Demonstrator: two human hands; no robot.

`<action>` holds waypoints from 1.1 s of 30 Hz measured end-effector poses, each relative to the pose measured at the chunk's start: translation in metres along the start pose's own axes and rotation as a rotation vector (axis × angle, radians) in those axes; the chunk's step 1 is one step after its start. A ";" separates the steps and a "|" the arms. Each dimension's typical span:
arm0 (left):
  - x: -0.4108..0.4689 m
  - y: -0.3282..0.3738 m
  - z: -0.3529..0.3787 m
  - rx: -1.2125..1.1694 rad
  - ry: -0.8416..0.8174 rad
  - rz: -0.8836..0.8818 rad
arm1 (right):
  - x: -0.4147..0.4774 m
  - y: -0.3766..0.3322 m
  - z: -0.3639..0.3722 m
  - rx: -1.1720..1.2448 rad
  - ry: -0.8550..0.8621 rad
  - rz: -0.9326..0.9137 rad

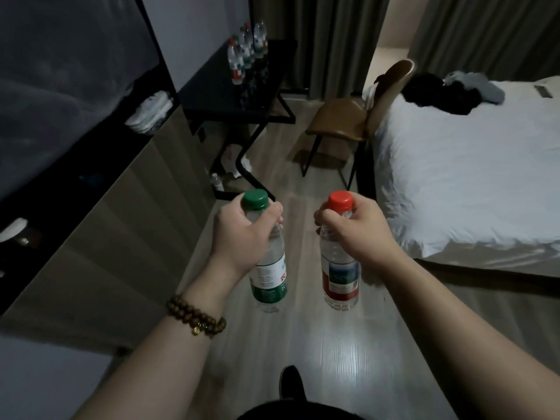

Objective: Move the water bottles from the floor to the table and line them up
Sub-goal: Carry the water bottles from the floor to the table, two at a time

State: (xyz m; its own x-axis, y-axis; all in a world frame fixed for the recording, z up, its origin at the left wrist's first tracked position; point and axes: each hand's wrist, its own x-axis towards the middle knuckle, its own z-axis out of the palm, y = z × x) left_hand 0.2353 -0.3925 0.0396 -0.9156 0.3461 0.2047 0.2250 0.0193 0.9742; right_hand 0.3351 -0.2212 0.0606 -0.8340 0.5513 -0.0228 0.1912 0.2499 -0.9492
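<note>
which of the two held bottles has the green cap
The green-capped bottle is the one the left hand grips; its label band is green too. The right hand grips the red-capped bottle.

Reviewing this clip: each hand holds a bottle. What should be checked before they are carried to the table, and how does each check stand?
1. Left hand grips the green-capped clear plastic bottle at its neck: ok.
2. Right hand grips the red-capped clear plastic bottle at its neck: ok.
3. Bare top left on the black table beside the standing bottles: ok.
4. Brown chair stands aside from the wooden floor path: ok.
5. Standing bottles form a straight line: cannot tell.
</note>
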 end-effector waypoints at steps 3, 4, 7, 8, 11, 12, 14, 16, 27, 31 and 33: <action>0.055 -0.006 0.012 -0.001 -0.031 -0.008 | 0.049 -0.003 0.005 0.008 0.022 0.021; 0.071 -0.008 0.015 0.000 -0.037 -0.007 | 0.064 -0.005 0.006 0.017 0.031 0.029; 0.116 -0.014 0.025 0.000 -0.055 -0.010 | 0.104 -0.009 0.011 0.017 0.047 0.035; 0.132 -0.018 0.028 -0.001 -0.057 -0.010 | 0.120 -0.009 0.012 0.019 0.053 0.035; 0.180 -0.031 0.041 0.002 -0.056 -0.016 | 0.170 -0.007 0.013 0.017 0.071 0.034; 0.197 -0.036 0.045 -0.002 -0.057 -0.022 | 0.188 -0.005 0.014 0.019 0.077 0.029; 0.229 -0.047 0.053 -0.007 -0.063 -0.043 | 0.225 -0.001 0.016 0.025 0.084 0.020; 0.264 -0.057 0.061 -0.013 -0.065 -0.064 | 0.267 0.004 0.019 0.037 0.087 0.016; 0.490 -0.087 0.107 0.064 0.082 -0.164 | 0.534 -0.005 0.026 0.099 -0.008 0.018; 0.564 -0.095 0.116 0.045 0.163 -0.168 | 0.618 -0.018 0.032 0.116 -0.028 -0.002; 0.599 -0.102 0.119 0.034 0.172 -0.177 | 0.655 -0.021 0.035 0.114 -0.035 -0.013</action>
State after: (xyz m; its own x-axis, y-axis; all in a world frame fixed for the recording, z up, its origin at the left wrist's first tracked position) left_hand -0.2959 -0.0753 0.0518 -0.9844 0.1694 0.0475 0.0647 0.0975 0.9931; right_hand -0.2334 0.1066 0.0541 -0.8539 0.5201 -0.0190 0.1213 0.1634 -0.9791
